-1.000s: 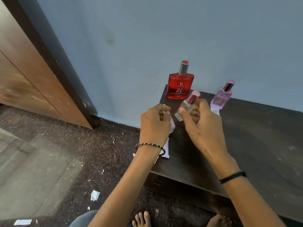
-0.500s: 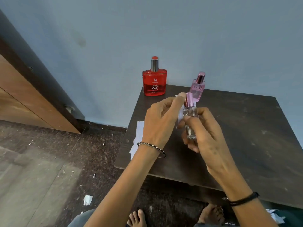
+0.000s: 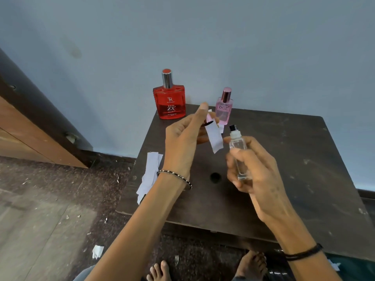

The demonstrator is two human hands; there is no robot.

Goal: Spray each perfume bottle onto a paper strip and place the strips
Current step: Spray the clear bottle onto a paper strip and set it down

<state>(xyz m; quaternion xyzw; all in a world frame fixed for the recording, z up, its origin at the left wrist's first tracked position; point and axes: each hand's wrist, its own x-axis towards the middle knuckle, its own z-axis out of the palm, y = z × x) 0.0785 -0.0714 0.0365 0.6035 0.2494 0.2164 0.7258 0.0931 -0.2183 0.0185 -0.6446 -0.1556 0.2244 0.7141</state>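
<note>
**Clear bottle uncapped, strip held beside its nozzle**

We are holding the clear perfume bottle [image 3: 239, 157] upright in our right hand [image 3: 257, 179], above the dark wooden table [image 3: 294, 169]. Our fingers wrap around its lower body, so the grip is closed on the glass. The bottle's black spray nozzle [image 3: 233, 127] stands bare at the top, and the bottle looks nearly empty of colour, so we cannot tell how much liquid is inside.

Our left hand [image 3: 182, 142] is raised just to the left of the bottle. It pinches a white paper strip [image 3: 214, 136] between thumb and fingers, and the strip hangs down and to the right, with its lower end near the bottle's shoulder but not touching it. In the same hand we also grip the pink cap [image 3: 209, 118], tucked behind the top of the strip; only a sliver of it shows.

At the back of the table, against the blue-grey wall [image 3: 203, 37], stand the two other bottles, both capped and upright: the red perfume bottle [image 3: 169, 104] at the back left corner and the pink perfume bottle [image 3: 223, 110] just to its right, a small gap between them. A white paper piece [image 3: 221, 128] lies at the foot of the pink one.

A small stack of spare paper strips [image 3: 150, 175] lies on the table's left edge, partly overhanging it. Torn paper scraps [image 3: 97, 251] lie on the speckled floor [image 3: 50, 220] below, near our bare feet [image 3: 159, 271].
</note>
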